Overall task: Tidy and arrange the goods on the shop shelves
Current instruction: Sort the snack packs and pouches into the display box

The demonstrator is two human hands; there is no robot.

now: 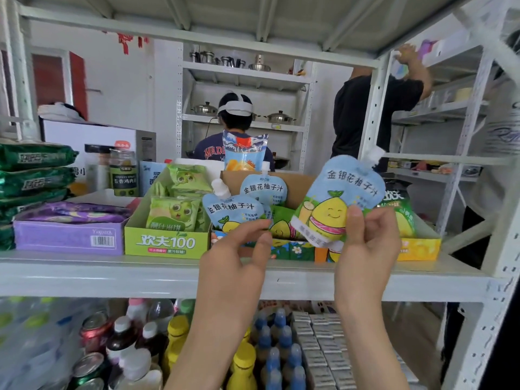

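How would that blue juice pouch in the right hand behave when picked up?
Probably soft and squashy: the pouch looks bulged and its lower edge curls beside the right hand. Its surface looks glossy, so perhaps a bit slippery. Pinched by fingertips alone, so probably light.

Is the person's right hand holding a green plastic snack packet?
No, the right hand pinches a pale blue spouted juice pouch, while the left hand holds a second blue pouch.

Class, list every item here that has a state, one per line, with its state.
Lifted pouch: tilted, capped, held by right grip.
Front pouch: leaning in its box, capped, pinched by left grip.
Back pouch: upright in box, capped.
Green carton: open-topped, holding packets.
Yellow-capped bottles: upright, capped.
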